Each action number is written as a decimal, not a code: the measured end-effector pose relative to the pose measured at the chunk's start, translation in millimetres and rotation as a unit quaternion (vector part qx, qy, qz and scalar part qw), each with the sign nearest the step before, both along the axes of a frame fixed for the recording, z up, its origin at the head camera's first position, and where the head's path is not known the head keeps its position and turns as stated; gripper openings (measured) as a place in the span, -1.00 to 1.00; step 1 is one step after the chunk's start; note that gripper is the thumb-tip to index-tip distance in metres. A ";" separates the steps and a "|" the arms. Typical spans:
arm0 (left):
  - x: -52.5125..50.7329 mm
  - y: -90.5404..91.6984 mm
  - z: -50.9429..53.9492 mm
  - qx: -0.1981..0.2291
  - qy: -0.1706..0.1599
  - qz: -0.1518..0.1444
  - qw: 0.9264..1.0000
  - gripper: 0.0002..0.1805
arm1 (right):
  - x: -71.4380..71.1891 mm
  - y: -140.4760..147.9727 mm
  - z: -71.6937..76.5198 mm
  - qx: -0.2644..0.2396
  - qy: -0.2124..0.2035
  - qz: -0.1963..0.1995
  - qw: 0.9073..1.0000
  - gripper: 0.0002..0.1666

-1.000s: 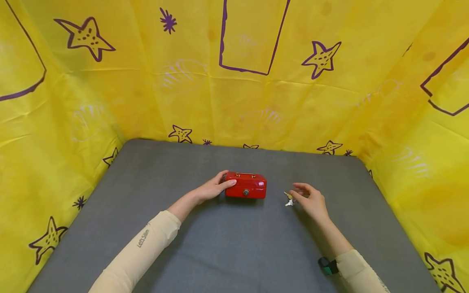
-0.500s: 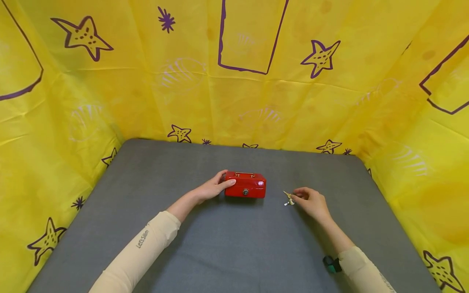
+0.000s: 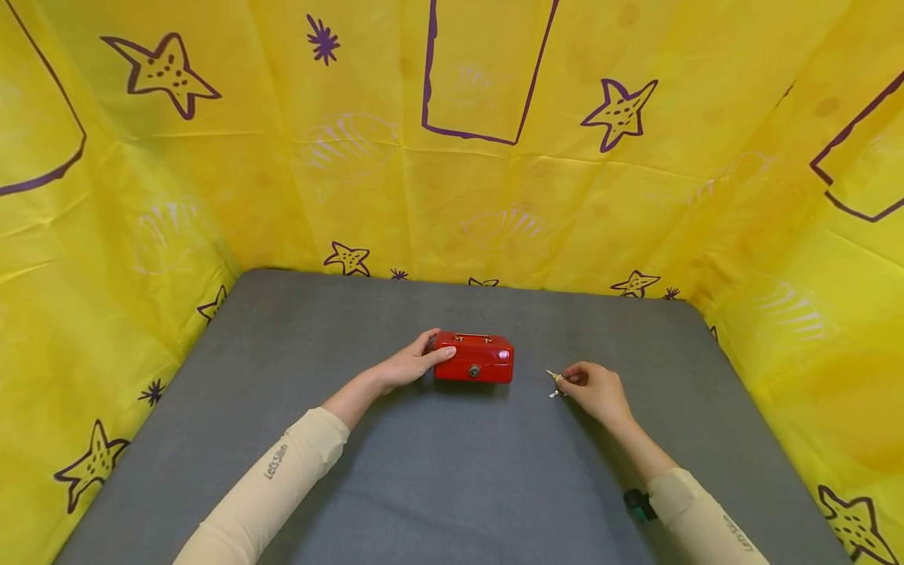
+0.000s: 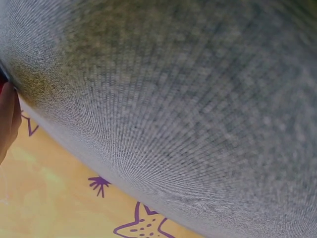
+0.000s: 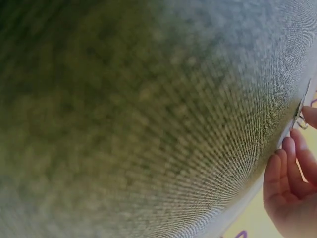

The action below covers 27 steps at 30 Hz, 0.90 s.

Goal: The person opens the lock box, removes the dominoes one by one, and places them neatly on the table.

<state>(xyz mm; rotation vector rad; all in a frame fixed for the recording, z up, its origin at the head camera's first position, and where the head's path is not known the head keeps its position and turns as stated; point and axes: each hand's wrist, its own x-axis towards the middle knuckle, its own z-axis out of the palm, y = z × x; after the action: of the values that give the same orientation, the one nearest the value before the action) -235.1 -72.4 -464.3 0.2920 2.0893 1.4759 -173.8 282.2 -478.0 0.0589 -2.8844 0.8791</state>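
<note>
The red box (image 3: 492, 361) stood on the grey tabletop (image 3: 438, 471), roughly midway between its left and right edges and not far in from the far edge. Its lid was down, with the handle (image 3: 472, 337) on top. The front, bearing a round lock (image 3: 475, 370), faced the person, an orientation that left the lock in plain sight. The left hand (image 3: 412, 364) had its grip clamped on the box's left end, the thumb (image 3: 443, 355) lying across the front and the other fingers mostly hidden; this hold probably served to steady the box without covering the lock. Between the box and the tabletop's right edge, the right hand (image 3: 599, 390) held the keys (image 3: 556, 379), its grip pinched on them. One key projected toward the box, presumably so that its blade stayed free; another sat lower, and whether it touched the tabletop could not be told. A ring (image 5: 300, 122) showed in the right wrist view.
</note>
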 end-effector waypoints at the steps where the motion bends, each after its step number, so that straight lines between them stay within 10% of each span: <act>1: -0.4 0.0 -0.4 -0.001 0.001 0.000 1.000 -0.06 | -0.5 -0.2 0.2 0.002 0.001 -0.001 1.000 -0.84; 27: -1.8 0.8 -1.0 -0.004 0.007 -0.004 1.000 -0.10 | -4.2 -2.3 2.3 0.040 0.000 -0.002 0.999 -0.85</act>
<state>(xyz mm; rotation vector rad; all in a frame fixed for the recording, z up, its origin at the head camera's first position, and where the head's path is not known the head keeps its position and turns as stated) -237.0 -71.7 -465.3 0.3080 2.1020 1.4649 -178.0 280.0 -475.7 0.0611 -2.9171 0.7620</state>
